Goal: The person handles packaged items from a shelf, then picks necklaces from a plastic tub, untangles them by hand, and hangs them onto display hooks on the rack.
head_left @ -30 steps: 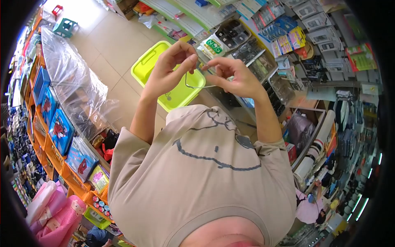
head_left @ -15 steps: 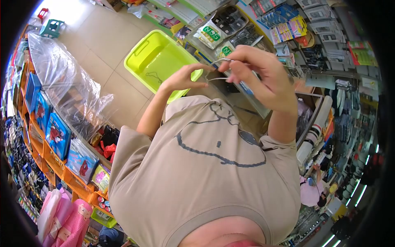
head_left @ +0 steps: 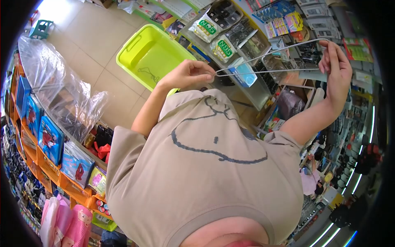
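Observation:
A silver chain (head_left: 284, 50) hangs stretched in a long narrow loop between my hands, in front of my chest. My left hand (head_left: 187, 75) pinches one end of it between thumb and fingertips, just right of the green tub. Far out to the right, my right hand (head_left: 339, 66) grips the other end in closed fingers, with the arm extended. Below my left hand's level and farther left, a thin dark chain or cord (head_left: 147, 74) lies on the bottom of the bright green tub (head_left: 133, 45).
A display stand with N95 packs (head_left: 204, 28) and a blue-and-white box (head_left: 243, 75) stands ahead. Packaged goods (head_left: 284, 24) hang at the right. Orange shelves (head_left: 57, 175) hold blue packs at the left, beside clear plastic sheeting (head_left: 61, 78). A green stool (head_left: 41, 29) stands on the tiled floor.
My right hand has moved far to the right, away from my left hand, drawing the chain out into a long loop. My left hand's fingers have closed together on its near end.

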